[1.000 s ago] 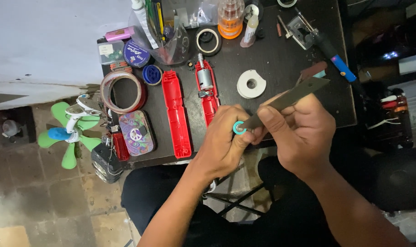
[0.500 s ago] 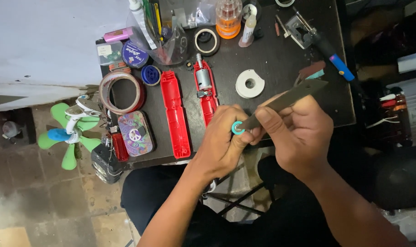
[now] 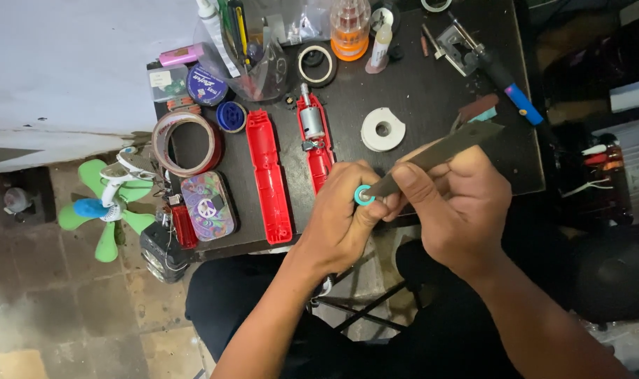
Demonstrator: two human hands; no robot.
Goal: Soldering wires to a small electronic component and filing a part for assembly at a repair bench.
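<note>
While a dark desk [image 3: 417,91] stands over stained floor tiles [image 3: 67,309], red casing halves [image 3: 269,175] and tape rolls [image 3: 187,142] crowd it; the left hand [image 3: 344,221] pinches a small teal ring [image 3: 363,195] at the desk's near edge; the right hand [image 3: 460,203] grips a flat grey file [image 3: 438,149] against it.

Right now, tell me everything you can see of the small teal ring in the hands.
The teal ring is a small, smooth round piece with a dark centre hole, plastic or rubber by its look. The left hand pinches it at its fingertips, above the table's near edge. The tip of a flat grey blade, held by the right hand, meets it.

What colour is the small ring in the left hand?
The small ring is teal, seen in the head view.
</note>
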